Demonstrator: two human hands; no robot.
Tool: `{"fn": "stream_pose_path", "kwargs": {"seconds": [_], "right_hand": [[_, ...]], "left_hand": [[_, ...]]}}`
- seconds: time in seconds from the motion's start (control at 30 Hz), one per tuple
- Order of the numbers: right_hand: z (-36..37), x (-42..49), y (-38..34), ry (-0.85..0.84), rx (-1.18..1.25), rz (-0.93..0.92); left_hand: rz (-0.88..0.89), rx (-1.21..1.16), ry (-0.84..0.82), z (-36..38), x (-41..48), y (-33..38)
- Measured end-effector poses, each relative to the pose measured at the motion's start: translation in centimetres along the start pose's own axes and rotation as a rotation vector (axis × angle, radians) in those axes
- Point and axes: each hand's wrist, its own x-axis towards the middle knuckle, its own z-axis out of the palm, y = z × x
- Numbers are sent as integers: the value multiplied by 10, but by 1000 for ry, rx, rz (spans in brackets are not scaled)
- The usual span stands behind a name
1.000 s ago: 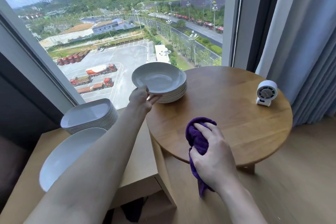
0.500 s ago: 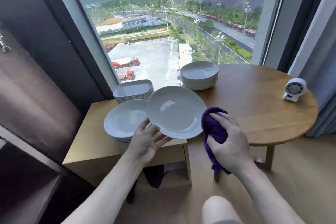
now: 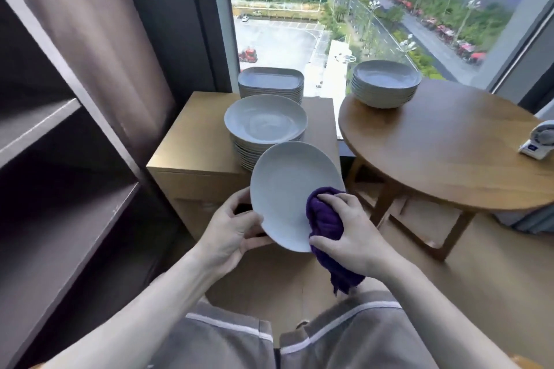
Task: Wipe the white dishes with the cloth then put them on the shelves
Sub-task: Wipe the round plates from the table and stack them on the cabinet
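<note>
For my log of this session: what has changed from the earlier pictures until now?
The left hand lifted the top plate off the table stack and brought it close, tilted. The right hand moved the purple cloth onto its lower edge. The cabinet stacks and the fan stayed.

We see shelves [image 3: 69, 213] left; cabinet [image 3: 186, 141] beside; plate stack [image 3: 265, 120] before tray stack [image 3: 271, 81] on it; table [image 3: 449, 153] right; bowl stack [image 3: 385, 84], fan [image 3: 541, 141] on it.

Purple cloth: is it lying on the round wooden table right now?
No, the right hand grips the purple cloth against the white plate that the left hand holds.
</note>
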Motion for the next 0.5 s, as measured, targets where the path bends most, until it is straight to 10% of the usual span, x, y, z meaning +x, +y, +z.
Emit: {"fn": "stream_pose_path", "kwargs": {"seconds": [0.5], "right_hand": [[19, -11, -27, -120, -332, -316]], "left_hand": [[-18, 22, -119, -8, 16, -2]]}}
